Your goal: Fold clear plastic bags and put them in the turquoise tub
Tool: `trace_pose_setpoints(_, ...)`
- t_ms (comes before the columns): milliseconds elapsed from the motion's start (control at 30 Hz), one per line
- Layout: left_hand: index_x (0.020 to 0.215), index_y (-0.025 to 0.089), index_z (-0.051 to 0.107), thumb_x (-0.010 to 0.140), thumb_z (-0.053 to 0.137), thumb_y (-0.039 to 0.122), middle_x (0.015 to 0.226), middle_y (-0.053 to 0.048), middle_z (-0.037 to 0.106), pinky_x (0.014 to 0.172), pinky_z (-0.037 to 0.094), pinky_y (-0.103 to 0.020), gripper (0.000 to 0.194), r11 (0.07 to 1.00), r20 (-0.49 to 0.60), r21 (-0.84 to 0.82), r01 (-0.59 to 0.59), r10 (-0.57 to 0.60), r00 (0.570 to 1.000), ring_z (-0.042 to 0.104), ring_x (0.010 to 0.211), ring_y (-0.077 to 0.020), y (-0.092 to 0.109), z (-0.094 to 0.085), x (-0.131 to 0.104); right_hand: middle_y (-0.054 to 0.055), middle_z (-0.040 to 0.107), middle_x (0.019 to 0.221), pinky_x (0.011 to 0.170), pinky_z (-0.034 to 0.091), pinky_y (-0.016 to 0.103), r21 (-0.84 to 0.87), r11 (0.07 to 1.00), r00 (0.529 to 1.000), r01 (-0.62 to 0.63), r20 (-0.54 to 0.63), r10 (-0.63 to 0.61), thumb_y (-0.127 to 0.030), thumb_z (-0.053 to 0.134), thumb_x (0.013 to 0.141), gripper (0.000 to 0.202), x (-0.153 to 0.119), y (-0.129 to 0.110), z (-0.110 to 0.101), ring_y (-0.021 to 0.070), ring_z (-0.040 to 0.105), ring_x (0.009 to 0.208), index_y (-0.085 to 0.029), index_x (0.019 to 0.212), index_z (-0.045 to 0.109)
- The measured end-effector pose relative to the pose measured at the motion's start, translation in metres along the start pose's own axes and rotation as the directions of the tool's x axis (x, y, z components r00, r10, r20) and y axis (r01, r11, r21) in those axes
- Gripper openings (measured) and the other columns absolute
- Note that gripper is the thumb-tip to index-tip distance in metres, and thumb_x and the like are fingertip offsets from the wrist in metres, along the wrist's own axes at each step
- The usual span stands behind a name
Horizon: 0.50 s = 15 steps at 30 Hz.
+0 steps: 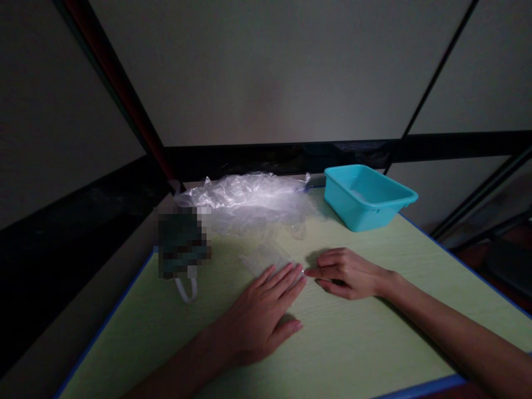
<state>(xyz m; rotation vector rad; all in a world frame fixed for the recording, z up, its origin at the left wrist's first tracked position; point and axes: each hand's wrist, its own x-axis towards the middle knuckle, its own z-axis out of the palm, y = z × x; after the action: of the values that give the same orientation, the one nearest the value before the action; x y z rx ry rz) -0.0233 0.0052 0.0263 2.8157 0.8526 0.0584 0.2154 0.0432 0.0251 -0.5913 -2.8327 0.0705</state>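
A small clear plastic bag lies flat on the pale green table. My left hand rests palm down over the bag's near part, fingers stretched out and thumb apart. To its right, my right hand has its index finger pointing at the bag's right corner, close to my left fingertips, with the other fingers bent. Whether the right fingertips pinch the bag's edge is too small to tell. Behind the hands a pile of crumpled clear plastic spreads along the table's back.
A turquoise plastic basin stands at the back right of the table. At the left edge is a dark, pixelated object with a white loop in front. Pale wall panels rise behind the table.
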Motion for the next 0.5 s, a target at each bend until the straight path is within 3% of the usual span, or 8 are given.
trace_pose_setpoints(333, 0.138, 0.018, 0.013, 0.087, 0.040, 0.037, 0.146, -0.006, 0.008, 0.108, 0.010, -0.040, 0.061, 1.000, 0.001, 0.017, 0.009, -0.009, 1.000, 0.004, 0.133, -0.0187, -0.002, 0.000, 0.001, 0.006, 0.055, 0.071, 0.059, 0.035, 0.027, 0.025, 0.999, 0.998, -0.046, 0.047, 0.045, -0.019, 0.040, 0.084, 0.028, 0.003, 0.000, 0.000, 0.0166, 0.049, 0.066, -0.013, 0.105, 0.058)
trace_pose_setpoints(500, 0.138, 0.019, 0.014, 0.088, 0.037, 0.035, 0.146, -0.005, 0.009, 0.107, 0.012, -0.039, 0.057, 0.997, -0.001, 0.041, 0.067, -0.067, 0.998, 0.007, 0.133, -0.0177, -0.016, -0.002, -0.003, 0.006, 0.056, 0.073, 0.059, 0.036, 0.028, 0.045, 0.998, 0.998, -0.048, 0.051, 0.045, -0.019, 0.040, 0.084, 0.028, 0.003, 0.000, -0.001, 0.0172, 0.050, 0.068, -0.012, 0.104, 0.059)
